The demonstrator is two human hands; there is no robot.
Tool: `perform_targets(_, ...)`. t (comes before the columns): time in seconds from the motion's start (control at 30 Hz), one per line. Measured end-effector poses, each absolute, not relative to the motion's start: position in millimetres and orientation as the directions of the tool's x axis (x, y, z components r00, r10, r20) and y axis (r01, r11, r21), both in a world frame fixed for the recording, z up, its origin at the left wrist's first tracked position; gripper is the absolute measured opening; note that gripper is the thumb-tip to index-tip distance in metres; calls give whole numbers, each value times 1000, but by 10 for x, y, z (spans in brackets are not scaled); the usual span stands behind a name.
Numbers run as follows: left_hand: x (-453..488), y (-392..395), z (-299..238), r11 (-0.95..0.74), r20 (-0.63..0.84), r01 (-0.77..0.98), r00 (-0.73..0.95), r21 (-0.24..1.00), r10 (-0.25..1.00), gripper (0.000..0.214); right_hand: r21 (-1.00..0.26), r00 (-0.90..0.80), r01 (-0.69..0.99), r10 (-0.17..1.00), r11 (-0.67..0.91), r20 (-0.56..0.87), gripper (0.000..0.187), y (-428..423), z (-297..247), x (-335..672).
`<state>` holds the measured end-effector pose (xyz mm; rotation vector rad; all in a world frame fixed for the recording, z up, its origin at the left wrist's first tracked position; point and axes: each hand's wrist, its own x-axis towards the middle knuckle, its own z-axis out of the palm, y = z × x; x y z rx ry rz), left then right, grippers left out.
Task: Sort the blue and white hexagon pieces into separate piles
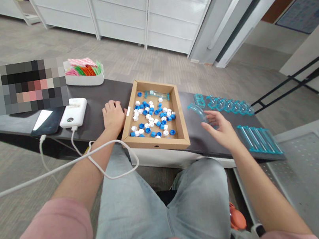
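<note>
Though I cannot tell whether the right hand [222, 130] clasps it, a curved teal-tinted tube [196, 110] has its near end between thumb and fingers — the left hand [113, 118], grip hidden, rests beside a cardboard tray [182, 117] of hexagonal pieces [151, 123].

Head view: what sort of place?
Probably an office or light workshop: carpet-like grey floor, white cabinet-like panels, and a dark table bearing a cardboard box of small blue and white pieces.

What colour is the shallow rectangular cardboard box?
The box is light brown, showing best in the head view.
</note>
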<state>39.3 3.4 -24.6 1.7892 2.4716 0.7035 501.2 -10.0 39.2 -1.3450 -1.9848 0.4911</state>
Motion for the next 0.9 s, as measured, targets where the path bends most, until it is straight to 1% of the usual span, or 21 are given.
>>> perform_targets(0.1, 394, 35, -249, 241, 252, 899, -345, 364, 904, 47, -591, -462, 591, 831, 549, 310, 54, -11, 513, 4414)
perform_targets(0.17, 404, 33, -240, 246, 251, 898, -349, 366, 903, 47, -532, -599, 564, 756, 632, 263, 51, 40, 535, 4028)
perform_targets(0.23, 415, 29, -226, 252, 251, 897, -354, 362, 901, 48, -480, -697, 541, 688, 690, 202, 49, 67, 537, 3726)
perform_targets(0.33, 424, 20, -196, 249, 249, 902, -346, 352, 905, 49, -464, -766, 507, 626, 727, 144, 49, 50, 546, 3548)
perform_targets(0.4, 423, 10, -169, 249, 237, 906, -340, 343, 910, 51, -463, -747, 523, 646, 716, 155, 49, 7, 556, 3651)
perform_targets(0.5, 415, -4, -143, 258, 200, 913, -329, 315, 923, 54, -422, -626, 642, 756, 640, 194, 46, -75, 523, 4122)
perform_targets(0.57, 400, -3, -158, 262, 182, 917, -325, 300, 928, 57, -383, -504, 748, 840, 542, 204, 44, -134, 447, 4599)
perform_targets(0.63, 376, 14, -206, 286, 191, 911, -351, 299, 917, 58, -351, -348, 845, 913, 404, 214, 45, -200, 339, 5151)
perform_targets(0.7, 352, 43, -263, 311, 220, 903, -382, 296, 898, 60, -320, -133, 924, 961, 209, 243, 50, -280, 226, 5714)
perform_targets(0.73, 343, 57, -286, 311, 230, 905, -381, 288, 895, 60, -300, -4, 950, 965, 85, 262, 54, -326, 175, 5976)
perform_targets(0.8, 333, 73, -301, 315, 219, 911, -376, 268, 901, 64, -245, 229, 955, 937, -165, 264, 62, -420, 85, 6413)
perform_targets(0.83, 334, 73, -292, 316, 206, 914, -371, 256, 905, 67, -212, 313, 941, 919, -265, 240, 65, -466, 45, 6575)
perform_targets(0.9, 347, 62, -252, 328, 180, 915, -373, 235, 910, 72, -136, 395, 917, 903, -376, 169, 70, -541, -28, 6775)
